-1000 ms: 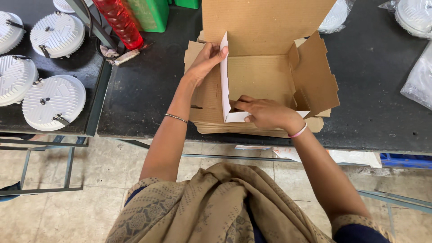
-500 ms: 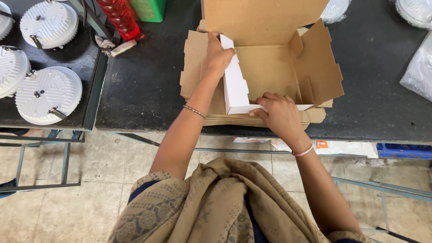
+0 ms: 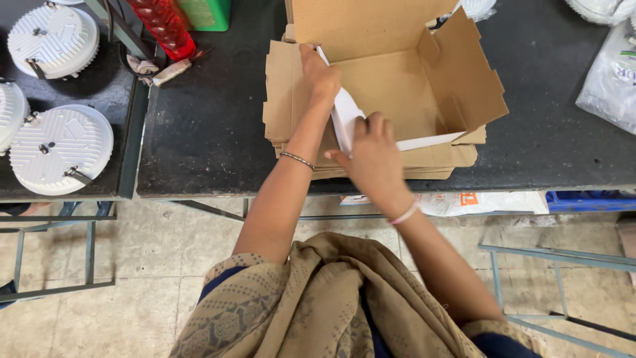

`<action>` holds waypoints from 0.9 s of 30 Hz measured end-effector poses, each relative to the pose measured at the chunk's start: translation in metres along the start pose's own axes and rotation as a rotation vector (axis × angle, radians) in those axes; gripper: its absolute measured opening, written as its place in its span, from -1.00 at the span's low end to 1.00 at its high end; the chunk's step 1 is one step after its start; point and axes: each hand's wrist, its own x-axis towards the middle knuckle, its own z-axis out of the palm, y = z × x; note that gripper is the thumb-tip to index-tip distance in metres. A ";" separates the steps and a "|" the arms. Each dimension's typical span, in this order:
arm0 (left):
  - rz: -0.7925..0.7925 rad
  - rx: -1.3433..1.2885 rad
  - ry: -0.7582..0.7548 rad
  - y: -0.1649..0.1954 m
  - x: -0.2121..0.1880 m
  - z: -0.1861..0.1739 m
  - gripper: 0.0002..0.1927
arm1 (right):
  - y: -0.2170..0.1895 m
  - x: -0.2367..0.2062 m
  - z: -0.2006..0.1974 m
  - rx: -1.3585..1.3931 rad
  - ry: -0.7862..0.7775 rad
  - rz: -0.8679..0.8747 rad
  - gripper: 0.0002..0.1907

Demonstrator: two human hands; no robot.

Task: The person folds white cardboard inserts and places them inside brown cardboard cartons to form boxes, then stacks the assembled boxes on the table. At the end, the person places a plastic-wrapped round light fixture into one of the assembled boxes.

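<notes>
A brown cardboard box, white on its outer faces, stands half folded on a stack of flat cardboard blanks on the black table. My left hand presses on the box's left side flap, fingers curled over its top edge. My right hand grips the white front-left corner of the box at the near wall. The right side flap stands open and tilted outward. The back flap rises upright out of the top of the view.
White round finned lamp housings lie on a second table at the left. A red bottle and a green container stand at the back left. Clear plastic bags lie at the right. Metal frames stand on the floor.
My right hand has slid left along the front wall to the box's left corner. My left hand has pushed the left flap further inward. The view has shifted slightly.
</notes>
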 end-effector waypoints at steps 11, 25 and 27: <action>0.227 -0.073 0.033 -0.010 -0.066 -0.076 -0.53 | 0.041 -0.010 0.020 -0.083 -0.243 0.135 -0.70; 0.903 0.619 -1.074 0.025 -0.035 -0.043 -0.52 | 0.088 -0.006 -0.008 0.001 -0.352 0.226 -0.79; 0.880 0.639 -1.101 0.028 -0.032 -0.037 -0.49 | 0.097 -0.002 -0.006 -0.007 -0.426 0.247 -0.78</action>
